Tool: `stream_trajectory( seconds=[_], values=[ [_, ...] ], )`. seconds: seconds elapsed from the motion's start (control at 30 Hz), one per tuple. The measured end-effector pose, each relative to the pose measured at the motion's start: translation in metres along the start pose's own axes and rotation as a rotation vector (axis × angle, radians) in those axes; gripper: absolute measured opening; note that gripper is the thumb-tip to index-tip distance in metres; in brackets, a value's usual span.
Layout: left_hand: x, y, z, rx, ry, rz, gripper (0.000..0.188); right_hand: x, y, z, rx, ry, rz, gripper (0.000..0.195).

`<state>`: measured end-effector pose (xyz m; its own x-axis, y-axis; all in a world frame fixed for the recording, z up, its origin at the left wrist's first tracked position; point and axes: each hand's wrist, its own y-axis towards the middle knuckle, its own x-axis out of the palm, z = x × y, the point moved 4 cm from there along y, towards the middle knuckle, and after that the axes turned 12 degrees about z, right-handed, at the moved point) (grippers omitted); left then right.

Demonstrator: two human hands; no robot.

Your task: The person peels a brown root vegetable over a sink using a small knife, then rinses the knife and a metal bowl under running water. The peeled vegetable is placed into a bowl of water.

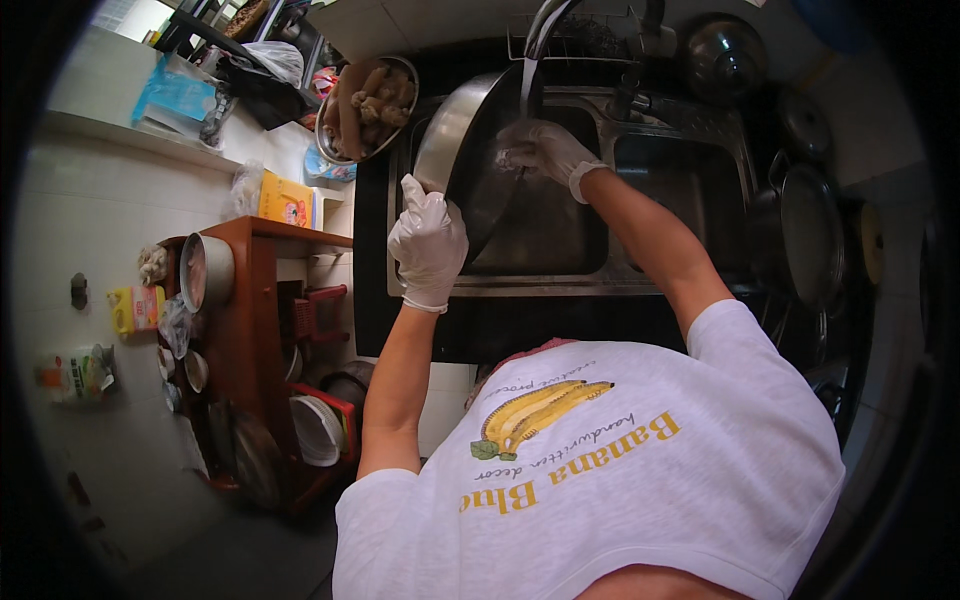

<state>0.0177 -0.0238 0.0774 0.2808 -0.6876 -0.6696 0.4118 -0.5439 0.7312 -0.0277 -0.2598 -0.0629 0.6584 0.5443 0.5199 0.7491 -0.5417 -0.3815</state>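
A large metal pan or wok [459, 127] stands steeply tilted over the left basin of the steel double sink [495, 285]. My left hand [429, 244], in a pale disposable glove, is closed on its near rim. Water runs from the curved faucet [541, 30] in a stream [528, 86] down to my gloved right hand [541, 154]. That hand is against the dark inner side of the pan with its fingers bent. Its fingertips are blurred, and whether it holds something small cannot be told.
A steel bowl of pale food pieces [367, 109], perhaps meat, stands left of the sink. The right basin [675, 180] lies beside my right forearm. Lidded pots [724, 56] and a large pan [812, 236] stand behind and right. A brown wooden cabinet [262, 322] is at left.
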Motion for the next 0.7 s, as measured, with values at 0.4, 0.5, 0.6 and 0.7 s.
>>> stream_trajectory(
  seconds=[0.4,0.5,0.6,0.7],
  values=[
    [0.002,-0.041,-0.038,-0.653,-0.376,0.009,0.014,-0.01,-0.001,-0.001,-0.017,-0.441,-0.015,0.031],
    [0.02,-0.065,-0.05,-1.094,-0.881,0.114,0.021,-0.038,0.004,0.007,-0.523,-1.155,-0.119,0.032],
    [0.023,-0.077,-0.048,-1.301,-0.981,0.128,0.021,-0.037,-0.038,0.003,-0.991,-1.789,-0.331,0.039],
    [0.031,-0.088,-0.045,-1.399,-1.058,0.147,0.02,-0.033,-0.086,0.001,-0.674,-1.968,-0.389,0.038]
  ],
)
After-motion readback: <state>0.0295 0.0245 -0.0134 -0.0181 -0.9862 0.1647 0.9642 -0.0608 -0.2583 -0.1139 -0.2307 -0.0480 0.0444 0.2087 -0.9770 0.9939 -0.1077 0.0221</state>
